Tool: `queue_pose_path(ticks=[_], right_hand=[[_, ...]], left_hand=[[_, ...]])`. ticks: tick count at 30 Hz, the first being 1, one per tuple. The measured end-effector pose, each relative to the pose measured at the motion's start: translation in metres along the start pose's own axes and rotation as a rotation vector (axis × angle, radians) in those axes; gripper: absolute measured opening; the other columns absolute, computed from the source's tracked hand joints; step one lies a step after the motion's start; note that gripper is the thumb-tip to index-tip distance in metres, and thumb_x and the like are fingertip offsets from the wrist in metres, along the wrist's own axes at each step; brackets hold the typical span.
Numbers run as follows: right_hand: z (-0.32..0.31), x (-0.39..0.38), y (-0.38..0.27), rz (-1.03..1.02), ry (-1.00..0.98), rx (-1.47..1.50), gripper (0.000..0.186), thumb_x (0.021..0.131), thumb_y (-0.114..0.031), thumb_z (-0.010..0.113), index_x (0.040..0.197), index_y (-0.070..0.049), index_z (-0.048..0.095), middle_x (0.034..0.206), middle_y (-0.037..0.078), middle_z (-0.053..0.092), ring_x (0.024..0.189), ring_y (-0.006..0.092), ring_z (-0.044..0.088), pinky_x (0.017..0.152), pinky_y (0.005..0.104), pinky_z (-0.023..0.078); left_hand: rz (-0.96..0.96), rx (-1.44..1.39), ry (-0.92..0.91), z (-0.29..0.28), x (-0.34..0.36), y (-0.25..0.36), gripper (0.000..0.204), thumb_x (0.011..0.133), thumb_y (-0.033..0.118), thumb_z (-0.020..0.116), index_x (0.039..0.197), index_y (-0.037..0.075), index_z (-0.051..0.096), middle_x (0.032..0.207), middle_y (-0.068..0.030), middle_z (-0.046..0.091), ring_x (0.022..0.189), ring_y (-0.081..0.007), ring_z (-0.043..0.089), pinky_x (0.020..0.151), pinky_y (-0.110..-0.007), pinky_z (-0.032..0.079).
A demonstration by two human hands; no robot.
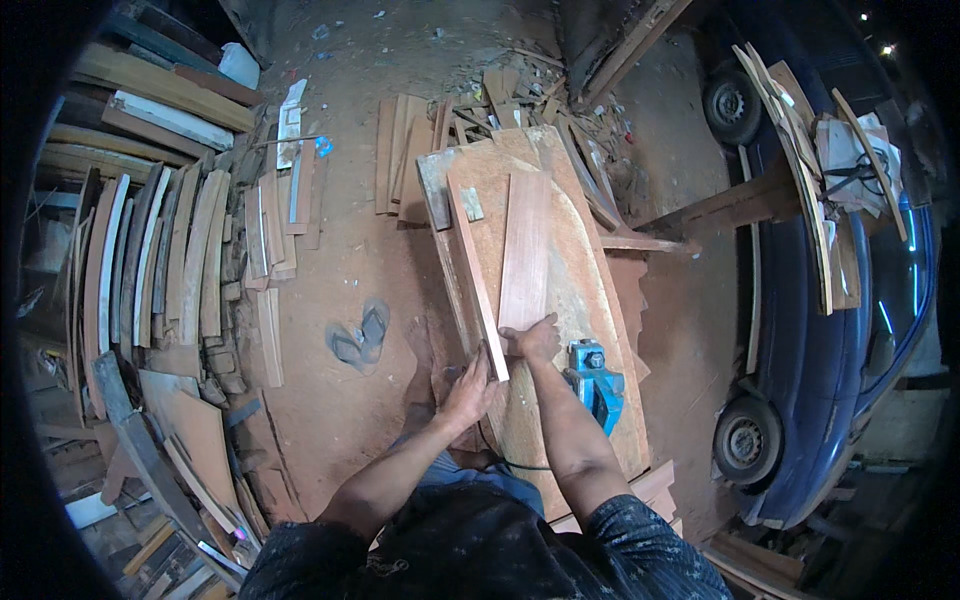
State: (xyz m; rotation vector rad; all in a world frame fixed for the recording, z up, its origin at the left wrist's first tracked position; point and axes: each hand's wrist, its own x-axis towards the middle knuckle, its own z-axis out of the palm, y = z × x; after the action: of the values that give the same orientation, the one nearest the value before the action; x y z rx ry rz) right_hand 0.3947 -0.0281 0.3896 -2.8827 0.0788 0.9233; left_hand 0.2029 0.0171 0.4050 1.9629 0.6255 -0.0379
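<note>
A narrow reddish wooden strip point(476, 275) stands on edge along the workbench top point(585, 290). My left hand point(470, 388) grips its near end. Beside it lies a wider flat reddish plank point(526, 248). My right hand point(533, 338) presses on the near end of that plank, fingers spread over the wood. A blue electric planer point(597, 382) rests on the bench just right of my right forearm, its cord running down toward me.
Stacks of boards point(150, 260) line the left side, with offcuts point(285, 210) on the dirt floor. A pair of sandals point(360, 335) lies left of the bench. A dark blue car point(830, 330) stands at the right with boards on it. Scrap wood point(510, 95) lies beyond the bench.
</note>
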Motion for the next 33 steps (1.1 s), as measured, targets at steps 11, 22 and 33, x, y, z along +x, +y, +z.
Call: queue_pose_path(ticks=[11, 22, 33], right_hand=[[-0.006, -0.092, 0.095, -0.491, 0.281, 0.227, 0.029, 0.091, -0.019, 0.070, 0.098, 0.009, 0.066, 0.088, 0.034, 0.066, 0.083, 0.0511, 0.066, 0.076, 0.0557, 0.052], [-0.035, -0.148, 0.087, -0.718, 0.286, 0.445, 0.029, 0.094, -0.023, 0.070, 0.083, 0.003, 0.064, 0.059, 0.019, 0.055, 0.050, 0.0312, 0.052, 0.052, 0.0442, 0.041], [-0.023, -0.146, 0.015, -0.802, 0.246, 0.231, 0.031, 0.093, -0.021, 0.067, 0.088, 0.009, 0.065, 0.066, 0.026, 0.065, 0.062, 0.0362, 0.071, 0.058, 0.0456, 0.053]], left_hand=[[0.047, 0.059, -0.019, 0.037, 0.007, -0.068, 0.088, 0.093, 0.010, 0.057, 0.160, -0.008, 0.003, 0.163, -0.0338, 0.020, 0.144, -0.0472, 0.038, 0.117, -0.047, 0.040], [0.059, 0.089, 0.026, 0.044, 0.005, -0.066, 0.078, 0.094, 0.007, 0.053, 0.160, -0.007, 0.013, 0.164, -0.0293, 0.025, 0.152, -0.0410, 0.027, 0.125, -0.047, 0.028], [-0.057, -0.701, 0.314, -0.007, 0.052, 0.003, 0.071, 0.110, 0.043, 0.038, 0.160, -0.006, 0.022, 0.166, -0.0274, 0.023, 0.156, -0.0352, 0.021, 0.127, -0.039, 0.019]])
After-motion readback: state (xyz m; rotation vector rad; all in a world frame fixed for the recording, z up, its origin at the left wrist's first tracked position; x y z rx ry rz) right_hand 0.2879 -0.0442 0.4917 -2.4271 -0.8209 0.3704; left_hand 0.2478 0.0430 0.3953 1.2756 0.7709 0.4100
